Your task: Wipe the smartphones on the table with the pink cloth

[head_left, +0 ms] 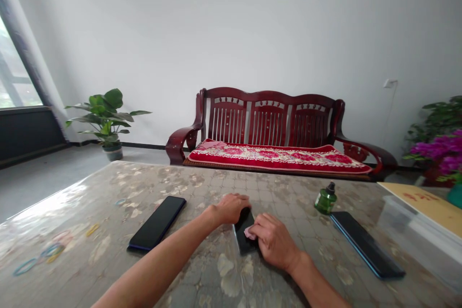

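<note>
A black smartphone point(242, 242) lies flat on the table in front of me, its screen facing up. My left hand point(231, 207) is closed over the far end of this phone, and the fingertips are partly hidden. Pinched in the fingers of my right hand point(273, 239) is a small pink cloth point(249, 233), which rests against the phone's screen. Two bigger phones lie nearby, apart from my hands: a dark blue-edged phone point(159, 224) on the left and a light-blue-edged phone point(366, 243) on the right.
A green bottle point(325, 198) with a black cap stands right of my hands, near a clear plastic box point(407, 226) with a yellowish lid. Several rubber bands point(52, 251) lie at the left. Beyond the patterned table point(202, 276) stand a wooden bench point(269, 120) and a potted plant point(108, 118).
</note>
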{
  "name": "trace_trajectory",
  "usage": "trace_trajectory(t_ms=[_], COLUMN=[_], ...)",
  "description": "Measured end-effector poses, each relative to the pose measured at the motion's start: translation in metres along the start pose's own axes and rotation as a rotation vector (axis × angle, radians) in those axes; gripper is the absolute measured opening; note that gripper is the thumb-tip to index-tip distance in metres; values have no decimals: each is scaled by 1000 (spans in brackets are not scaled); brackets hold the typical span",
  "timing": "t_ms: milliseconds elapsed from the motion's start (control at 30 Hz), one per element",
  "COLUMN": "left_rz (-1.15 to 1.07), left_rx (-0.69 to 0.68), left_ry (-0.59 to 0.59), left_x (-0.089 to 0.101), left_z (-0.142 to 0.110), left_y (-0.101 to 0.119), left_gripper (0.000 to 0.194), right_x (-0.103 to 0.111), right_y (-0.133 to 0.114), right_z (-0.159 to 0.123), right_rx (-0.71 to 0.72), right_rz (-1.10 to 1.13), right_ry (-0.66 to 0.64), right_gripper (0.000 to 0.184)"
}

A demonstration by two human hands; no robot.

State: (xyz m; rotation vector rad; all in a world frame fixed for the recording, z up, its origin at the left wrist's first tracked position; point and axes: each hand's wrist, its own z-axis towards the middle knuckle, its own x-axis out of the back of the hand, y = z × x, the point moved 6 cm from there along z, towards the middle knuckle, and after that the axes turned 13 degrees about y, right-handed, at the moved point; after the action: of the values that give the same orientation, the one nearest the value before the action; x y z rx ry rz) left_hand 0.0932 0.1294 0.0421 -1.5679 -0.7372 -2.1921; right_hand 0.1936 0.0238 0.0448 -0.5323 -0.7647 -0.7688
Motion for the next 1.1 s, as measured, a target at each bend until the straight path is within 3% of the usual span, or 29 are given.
trace_trajectory(t_ms=[233, 467, 633, 767, 867, 933, 1033, 1100], left_rz=[139, -50, -66, -55, -76, -97, -184, -290], left_rx=[384, 307, 364, 406, 438, 449, 409, 384], left_ry=[128, 3, 54, 72, 96, 174, 330, 369], left_x=[9, 16, 15, 11, 9, 12, 19, 19], left_z=[-48, -91, -99, -98, -100, -100, -96, -90], left_y=[-14, -20, -15, -12, -12, -10, 0, 8], left_gripper=[28, 75, 61, 57, 55, 51, 35, 24], right_x=[1, 3, -2, -12, -18, -18, -14, -12], right_y=[10, 7, 2, -7, -8, -2, 10, 13], right_z=[1, -2, 1, 7, 10, 11, 10, 11], right_rx=[-184, -324, -386, -380, -398, -450, -534, -556], right_rz=[-101, -203, -230, -107, 56, 159, 272, 308], right_ry=[22, -28, -50, -30, 35, 129, 300, 385], right_gripper=[38, 36, 37, 39, 37, 29, 21, 23])
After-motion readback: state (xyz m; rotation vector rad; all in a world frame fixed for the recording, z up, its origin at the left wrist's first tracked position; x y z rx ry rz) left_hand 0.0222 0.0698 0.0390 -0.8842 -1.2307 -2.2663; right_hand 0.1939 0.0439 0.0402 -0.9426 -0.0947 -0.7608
